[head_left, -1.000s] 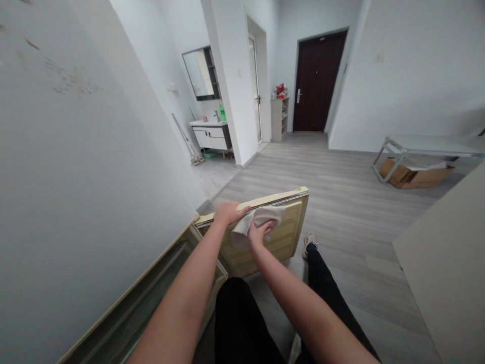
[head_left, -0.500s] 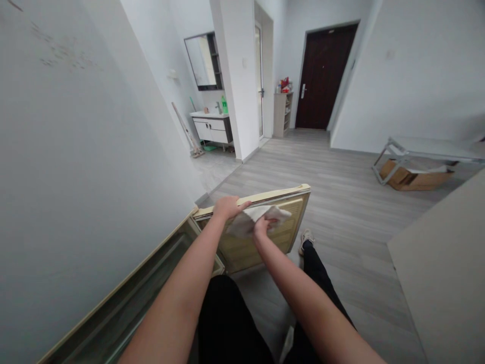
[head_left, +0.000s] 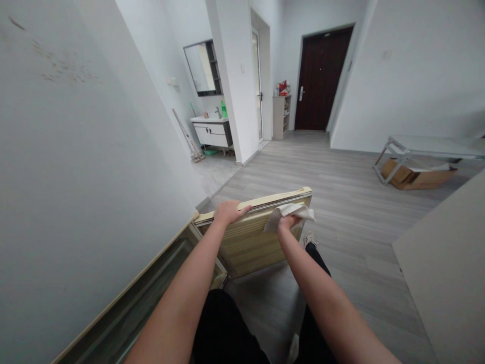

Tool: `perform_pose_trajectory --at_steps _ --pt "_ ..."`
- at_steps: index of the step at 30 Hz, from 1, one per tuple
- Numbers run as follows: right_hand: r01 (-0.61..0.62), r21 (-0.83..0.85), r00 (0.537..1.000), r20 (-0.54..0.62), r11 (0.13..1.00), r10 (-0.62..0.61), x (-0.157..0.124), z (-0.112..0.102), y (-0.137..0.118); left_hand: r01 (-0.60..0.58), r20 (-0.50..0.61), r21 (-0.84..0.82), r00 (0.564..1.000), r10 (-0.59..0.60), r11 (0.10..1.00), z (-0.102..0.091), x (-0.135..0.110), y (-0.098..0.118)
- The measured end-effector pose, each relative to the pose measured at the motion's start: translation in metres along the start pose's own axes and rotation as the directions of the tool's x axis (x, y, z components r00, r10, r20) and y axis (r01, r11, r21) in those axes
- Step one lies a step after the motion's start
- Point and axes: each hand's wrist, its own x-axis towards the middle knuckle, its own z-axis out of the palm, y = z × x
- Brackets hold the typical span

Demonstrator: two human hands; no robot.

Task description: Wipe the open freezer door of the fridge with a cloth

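The swung-open, yellowed door [head_left: 248,245] of a refrigerator stands in front of me, its ribbed inner side facing me. My left hand [head_left: 228,212] is closed over its top edge, the thumb lying along the rim. In my right hand [head_left: 290,222] is a bunched white cloth [head_left: 286,211], pressed near the upper right part of the door's inner side. My right fingers are partly hidden by the cloth. The refrigerator's open body [head_left: 132,298] lies to the lower left, against the wall, partly covered by my left arm.
A white wall [head_left: 102,167] with brown marks rises on the left. Ahead are a washbasin cabinet [head_left: 212,132], a shoe rack [head_left: 281,117] and a dark door [head_left: 322,81]. A table [head_left: 435,145] over a cardboard box [head_left: 428,178] stands right, beyond a pale panel [head_left: 450,268].
My right hand has moved to the right with the cloth, toward the door's free edge. My left hand keeps its place on the top edge.
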Motion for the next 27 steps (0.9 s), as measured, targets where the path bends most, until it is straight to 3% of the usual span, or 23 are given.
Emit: perform_pose_trajectory --at_steps 6,14,17,22,24,27 --pt "-0.156 -0.018 0.987 0.036 0.988 0.156 -0.056 0.029 0.019 0.026 -0.012 0.003 1.0 -0.025 1.0 0.001 0.002 0.0" --pt "-0.229 0.053 0.932 0.299 0.972 0.203 -0.155 0.052 0.029 0.033 -0.029 0.002 0.999 -0.033 0.999 0.0 0.0 0.001" --pt "-0.26 0.054 0.906 0.36 0.964 0.224 -0.18 0.055 0.033 0.038 -0.021 0.012 0.999 -0.037 0.999 -0.001 -0.002 0.001" --pt "-0.305 0.113 0.909 0.331 0.946 0.253 -0.168 0.048 0.034 0.027 -0.027 0.021 0.999 -0.027 0.999 -0.001 -0.006 0.002" --pt "-0.31 0.154 0.923 0.286 0.938 0.258 -0.146 0.042 0.031 0.024 -0.026 0.02 0.999 -0.024 1.0 -0.001 -0.007 0.003" --pt "-0.217 0.149 0.971 0.137 0.965 0.197 -0.101 0.031 0.023 0.027 -0.014 0.017 1.0 -0.027 0.999 -0.002 -0.006 0.004"
